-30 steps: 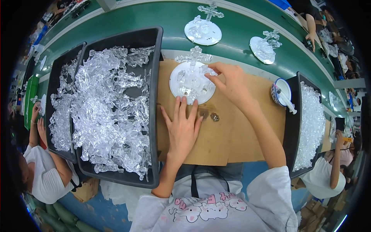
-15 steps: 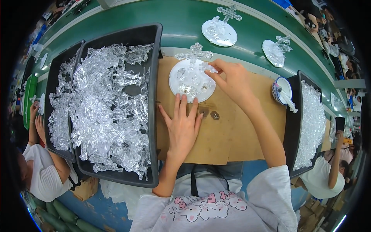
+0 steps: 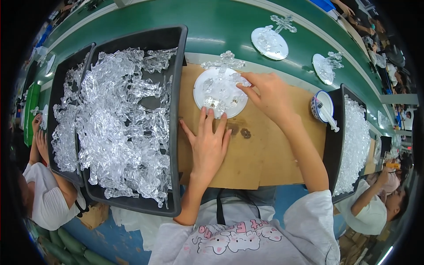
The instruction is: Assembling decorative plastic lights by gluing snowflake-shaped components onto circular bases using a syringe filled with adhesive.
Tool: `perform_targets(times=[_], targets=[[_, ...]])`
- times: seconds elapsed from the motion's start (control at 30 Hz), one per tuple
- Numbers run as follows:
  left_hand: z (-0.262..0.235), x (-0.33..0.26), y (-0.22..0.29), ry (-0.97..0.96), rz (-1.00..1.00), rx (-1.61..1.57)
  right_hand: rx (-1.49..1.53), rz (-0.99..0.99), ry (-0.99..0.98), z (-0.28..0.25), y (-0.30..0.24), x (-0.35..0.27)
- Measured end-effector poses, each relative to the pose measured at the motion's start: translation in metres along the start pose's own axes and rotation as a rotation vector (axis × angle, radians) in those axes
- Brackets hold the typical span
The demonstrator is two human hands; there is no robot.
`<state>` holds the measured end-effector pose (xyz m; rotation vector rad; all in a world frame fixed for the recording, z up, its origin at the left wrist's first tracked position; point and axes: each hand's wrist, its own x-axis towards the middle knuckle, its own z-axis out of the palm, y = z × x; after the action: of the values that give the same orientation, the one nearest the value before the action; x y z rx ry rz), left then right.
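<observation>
A round white disc [image 3: 201,90] lies on a cardboard sheet in front of me, with several clear plastic figures [image 3: 221,88] on it. A clear ornate cross [image 3: 227,61] stands at its far edge. My left hand [image 3: 207,143] rests with fingers spread, its fingertips touching the disc's near edge. At the disc's right side my right hand [image 3: 269,92] pinches a small clear plastic piece [image 3: 242,80] between thumb and forefinger. The fingers partly hide that piece, so its exact shape is unclear.
Large black bins [image 3: 180,132] of clear plastic parts stand at left, a black bin [image 3: 333,150] of small clear pieces at right. Beside that one sits a blue-and-white bowl [image 3: 314,106] with a syringe-like tool [image 3: 329,118]. Assembled discs [image 3: 269,43] ride the green belt [image 3: 212,26]. Other people work on both sides.
The assembled discs on the green belt have shifted to the right. My right hand has moved very slightly, still pinching the clear piece. A person at the far right has lowered an arm.
</observation>
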<state>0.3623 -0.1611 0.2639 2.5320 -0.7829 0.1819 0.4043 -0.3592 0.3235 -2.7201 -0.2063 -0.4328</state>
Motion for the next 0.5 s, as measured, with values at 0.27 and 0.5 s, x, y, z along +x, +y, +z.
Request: perform_targets(times=[0.27,0.5], targets=[[-0.0008,-0.0005,0.003,-0.023,-0.022,-0.001,0.0,0.03,0.081,0.0015,-0.0071,0.0005],[-0.0019,0.0006,0.004,-0.029,-0.024,0.012,-0.061,-0.022,0.093,0.0013,-0.0036,0.0001]])
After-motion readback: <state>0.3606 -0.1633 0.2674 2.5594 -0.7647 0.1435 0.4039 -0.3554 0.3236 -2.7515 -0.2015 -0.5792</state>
